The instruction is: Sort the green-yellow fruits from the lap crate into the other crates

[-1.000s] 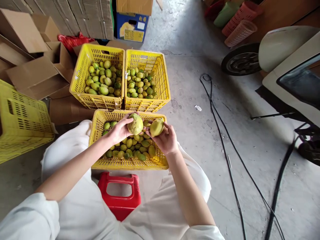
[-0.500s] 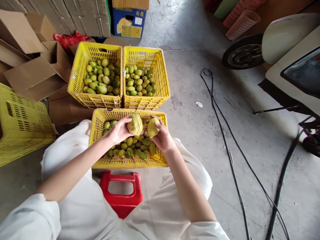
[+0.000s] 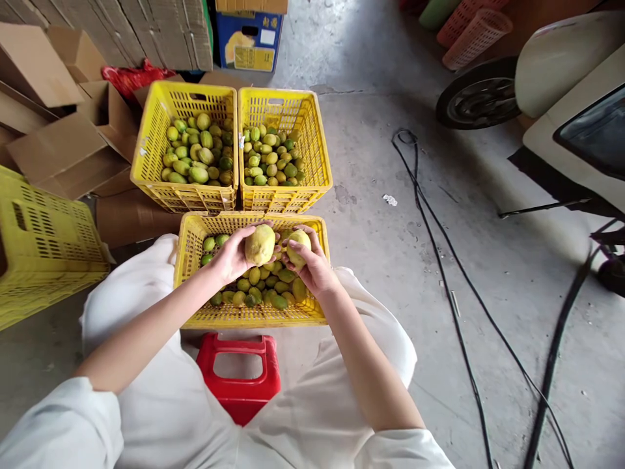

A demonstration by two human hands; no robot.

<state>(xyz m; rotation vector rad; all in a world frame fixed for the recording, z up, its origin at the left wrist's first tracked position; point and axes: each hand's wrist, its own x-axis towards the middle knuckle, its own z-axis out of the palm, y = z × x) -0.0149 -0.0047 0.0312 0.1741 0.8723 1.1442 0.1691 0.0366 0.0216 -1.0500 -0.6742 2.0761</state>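
Fruits (image 3: pixel 260 245): plump, rounded, pale yellow-green | hands (image 3: pixel 233 257): left grasping one, right grasping another

Soft, cool daylight gives moderate brightness, strongest at the top centre, where a pale, diffuse glare spreads over the concrete floor (image 3: pixel 336 39). The floor turns dimmer toward the lower left, and a broad dark shadow lies beneath the white vehicle (image 3: pixel 561 71) on the right. The white trousers (image 3: pixel 297 417) look pale, with faint grey shading in their folds. Near the centre, the larger held fruit (image 3: pixel 260 245) is reasonably sharp and well lit; inside the far left crate (image 3: pixel 190 197), the right side sinks into shade. Wide-angle distortion stretches the vehicle and the yellow crate at the left edge (image 3: pixel 49 260), where fine detail softens.
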